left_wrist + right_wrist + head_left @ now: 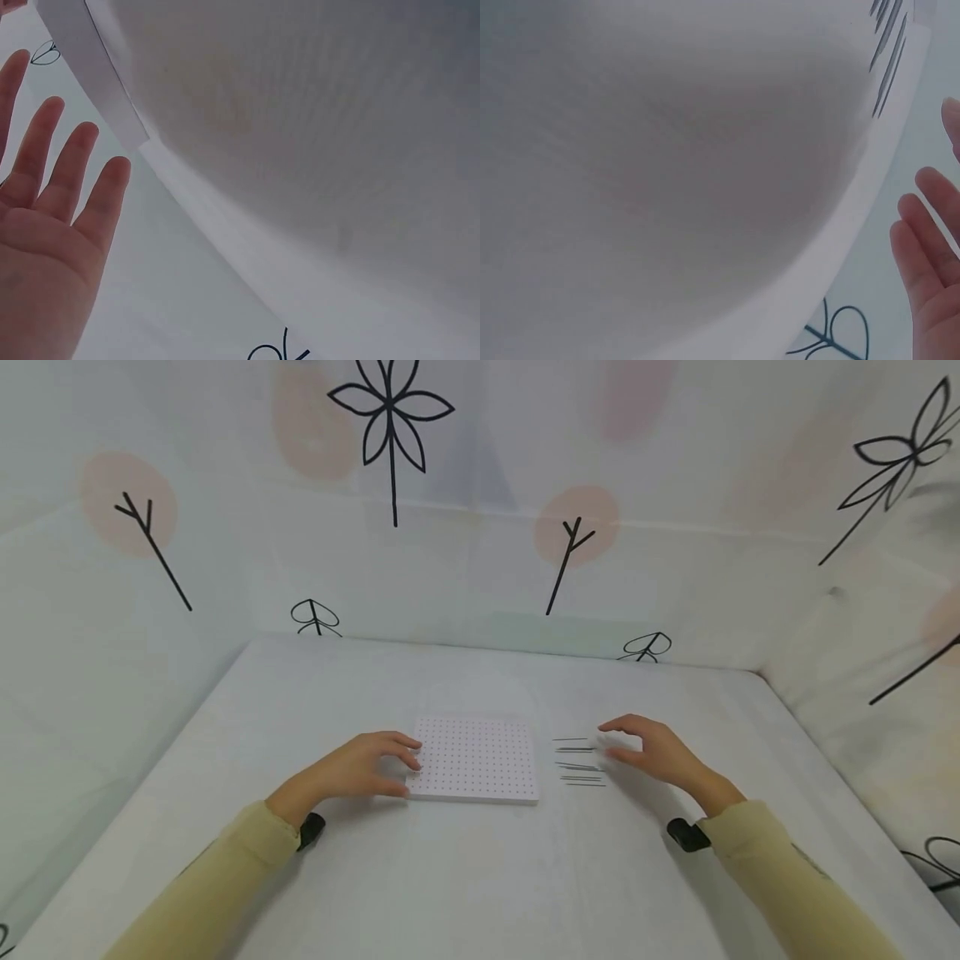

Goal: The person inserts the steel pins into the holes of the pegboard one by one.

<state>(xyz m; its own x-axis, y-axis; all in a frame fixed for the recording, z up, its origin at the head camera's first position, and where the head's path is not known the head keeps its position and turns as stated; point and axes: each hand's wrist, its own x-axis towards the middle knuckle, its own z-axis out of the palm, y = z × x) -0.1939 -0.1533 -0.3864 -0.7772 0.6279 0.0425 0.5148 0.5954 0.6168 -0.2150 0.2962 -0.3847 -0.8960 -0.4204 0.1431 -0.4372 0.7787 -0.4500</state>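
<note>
A white board [474,760] dotted with rows of small holes lies flat on the table. At its left edge is my left hand [363,767], fingers spread and loosely bent, fingertips right at the rim. In the left wrist view the palm and fingers of the left hand [56,217] show with nothing in them. To the right of the board lie several thin dark sticks [577,767], roughly parallel. My right hand [660,756] hovers by their right ends, thumb and fingers apart. The right wrist view shows the right hand [934,247] relaxed, beside the sticks [889,56].
A white cloth covers the table [480,877]. Behind it rises a pale fabric backdrop [465,568] printed with dark flowers and twigs, and similar fabric walls stand at left and right. A small black device [311,832] sits at the left wrist, another black device [687,835] at the right.
</note>
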